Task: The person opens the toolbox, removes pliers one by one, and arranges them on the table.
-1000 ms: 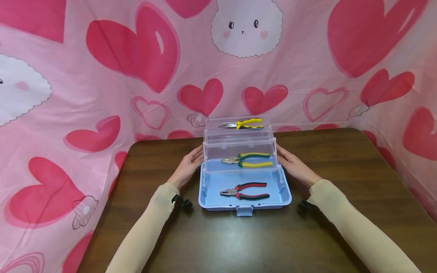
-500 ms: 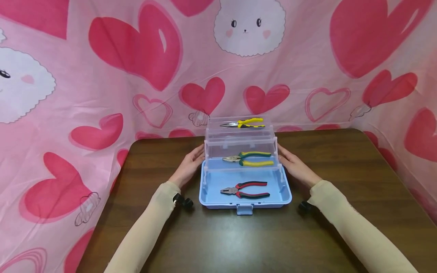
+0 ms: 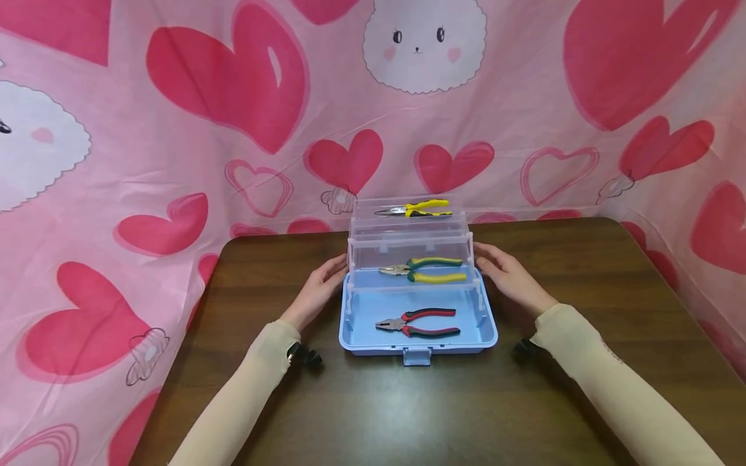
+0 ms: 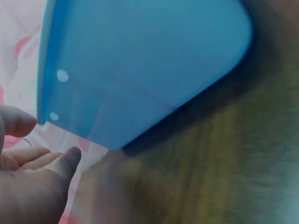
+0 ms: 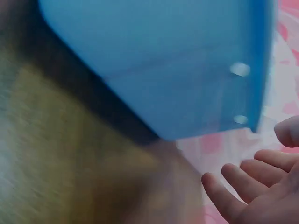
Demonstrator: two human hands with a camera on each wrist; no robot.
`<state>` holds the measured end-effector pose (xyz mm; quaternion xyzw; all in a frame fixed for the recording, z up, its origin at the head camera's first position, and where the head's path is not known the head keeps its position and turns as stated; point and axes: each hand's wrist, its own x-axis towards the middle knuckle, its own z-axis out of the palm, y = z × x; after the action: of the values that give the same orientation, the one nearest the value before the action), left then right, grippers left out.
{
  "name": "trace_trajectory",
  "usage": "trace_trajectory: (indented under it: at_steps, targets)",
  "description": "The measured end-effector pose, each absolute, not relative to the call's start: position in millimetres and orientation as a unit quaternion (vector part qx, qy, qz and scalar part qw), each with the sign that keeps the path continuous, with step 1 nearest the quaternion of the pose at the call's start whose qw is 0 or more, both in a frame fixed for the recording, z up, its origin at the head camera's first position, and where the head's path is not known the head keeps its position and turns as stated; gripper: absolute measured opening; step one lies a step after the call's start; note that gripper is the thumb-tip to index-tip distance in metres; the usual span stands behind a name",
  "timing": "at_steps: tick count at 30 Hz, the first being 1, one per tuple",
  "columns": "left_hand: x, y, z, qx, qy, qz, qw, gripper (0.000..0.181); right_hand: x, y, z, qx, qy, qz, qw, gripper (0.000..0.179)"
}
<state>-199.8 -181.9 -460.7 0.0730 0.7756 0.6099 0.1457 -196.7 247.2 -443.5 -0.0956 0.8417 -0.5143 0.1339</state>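
Observation:
A blue toolbox (image 3: pixel 373 351) stands with its clear stepped trays (image 3: pixel 367 255) raised behind its base. Red-and-black combination pliers (image 3: pixel 402 322) lie in the base. Green-and-yellow combination pliers (image 3: pixel 440 277) show at the middle tray, and needle-nose pliers (image 3: pixel 410 210) with yellow-and-black handles lie in the top one. My left hand (image 3: pixel 317 290) is beside the box's left rear, fingers loosely bent, close to its end; contact is unclear. On the other side, my right hand (image 3: pixel 514 279) has relaxed fingers, and the right wrist view shows them apart from the blue wall (image 5: pixel 140 60).
The box rests on a dark wood-grain table (image 3: pixel 402 414) with rounded far corners. A pink cloth (image 3: pixel 262 136) printed with hearts hangs right behind the table and along its left and right sides. The box's front latch (image 3: pixel 417 356) hangs down.
My right hand has drawn slightly back and outward from the box's right side. My left hand has shifted a little down and left. The box and pliers stay in place.

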Motion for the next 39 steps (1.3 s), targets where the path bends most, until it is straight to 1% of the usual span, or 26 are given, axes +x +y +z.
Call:
trace_trajectory:
  at_steps: [5, 10, 12, 14, 20, 28, 34, 39]
  targets:
    - [-180.0, -186.5, -457.2, 0.081, 0.782, 0.597, 0.162, 0.062, -197.4, 253.0, -425.4, -0.081, 0.860, -0.496, 0.090, 0.056]
    - [-163.3, -188.7, -454.2, 0.081, 0.770, 0.603, 0.192, 0.062, -199.8, 252.7, -410.0, -0.085, 0.883, -0.461, 0.005, 0.042]
    - [-159.5, -188.6, -453.9, 0.086, 0.766, 0.606, 0.198, 0.064, -202.1, 251.1, -405.0, -0.090, 0.887, -0.453, -0.026, 0.039]
    - [-157.3, -188.5, -454.9, 0.097, 0.760, 0.610, 0.200, 0.068, -204.4, 248.7, -399.5, -0.091, 0.889, -0.446, -0.041, 0.038]
    - [-154.5, -188.5, -458.9, 0.111, 0.751, 0.621, 0.195, 0.069, -215.3, 235.1, -382.6, -0.103, 0.894, -0.432, -0.048, 0.035]
    - [-154.4, -189.1, -460.8, 0.113, 0.739, 0.634, 0.199, 0.069, -231.2, 210.4, -365.9, -0.144, 0.898, -0.412, -0.055, 0.032]
    - [-154.0, -189.2, -460.7, 0.108, 0.740, 0.633, 0.201, 0.069, -244.2, 194.6, -363.9, -0.167, 0.901, -0.399, -0.044, 0.032]
    - [-153.6, -189.2, -462.2, 0.105, 0.739, 0.635, 0.199, 0.069, -254.0, 184.6, -364.0, -0.166, 0.903, -0.396, -0.029, 0.036]
